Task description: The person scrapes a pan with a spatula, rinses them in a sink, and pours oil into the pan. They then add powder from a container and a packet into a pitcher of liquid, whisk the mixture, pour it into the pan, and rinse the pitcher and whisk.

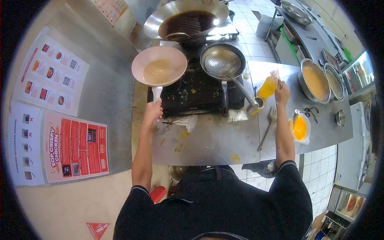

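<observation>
My left hand (153, 112) is wrapped round the white handle of a pink frying pan (139, 67), which holds some thin, pale liquid. The pan is above the left side of the black stove (186, 96). Over on the right, my right hand (282, 93) grips the top of a yellow pouch (267, 87) with a printed label. The pouch slants down to the left, near a small round container (259, 102). Left of it, a perforated ladle (221, 64) rests in a dark frying pan (203, 54). A fork-shaped utensil (267, 127) lies beside my right forearm.
A large wok (151, 25) of dark liquid stands at the back. To the right are a bowl of orange-yellow liquid (307, 138), a metal basin (303, 82) of pale orange liquid and a small metal cup (340, 118). A wall with posters (76, 148) borders the left side.
</observation>
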{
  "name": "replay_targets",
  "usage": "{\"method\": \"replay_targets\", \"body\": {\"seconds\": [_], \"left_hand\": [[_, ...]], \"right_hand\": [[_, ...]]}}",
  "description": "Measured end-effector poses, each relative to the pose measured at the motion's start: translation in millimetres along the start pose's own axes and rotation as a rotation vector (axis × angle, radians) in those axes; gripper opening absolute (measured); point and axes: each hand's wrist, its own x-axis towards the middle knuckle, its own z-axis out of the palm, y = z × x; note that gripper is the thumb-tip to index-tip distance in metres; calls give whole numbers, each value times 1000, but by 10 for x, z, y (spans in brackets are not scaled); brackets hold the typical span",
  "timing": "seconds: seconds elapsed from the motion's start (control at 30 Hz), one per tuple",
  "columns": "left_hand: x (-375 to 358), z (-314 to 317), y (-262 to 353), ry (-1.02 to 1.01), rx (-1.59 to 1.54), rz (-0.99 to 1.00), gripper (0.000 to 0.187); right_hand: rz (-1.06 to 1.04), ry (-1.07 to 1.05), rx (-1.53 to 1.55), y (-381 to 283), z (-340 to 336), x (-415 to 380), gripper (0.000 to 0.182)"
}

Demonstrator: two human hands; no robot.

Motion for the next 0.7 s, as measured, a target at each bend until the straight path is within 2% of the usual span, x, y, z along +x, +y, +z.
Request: {"method": "replay_targets", "body": {"seconds": [0.33, 0.43, 0.6, 0.7], "left_hand": [[-42, 2, -4, 27, -41, 78, 28], [-8, -90, -77, -62, -173, 73, 28], [-2, -209, -253, -192, -376, -43, 29], [66, -199, -435, -222, -443, -96, 29]], "right_hand": [[101, -47, -12, -104, -100, -35, 52], [129, -35, 16, -86, -85, -80, 54], [180, -89, 99, -31, -110, -123, 57], [141, -111, 73, -92, -165, -130, 57]]}}
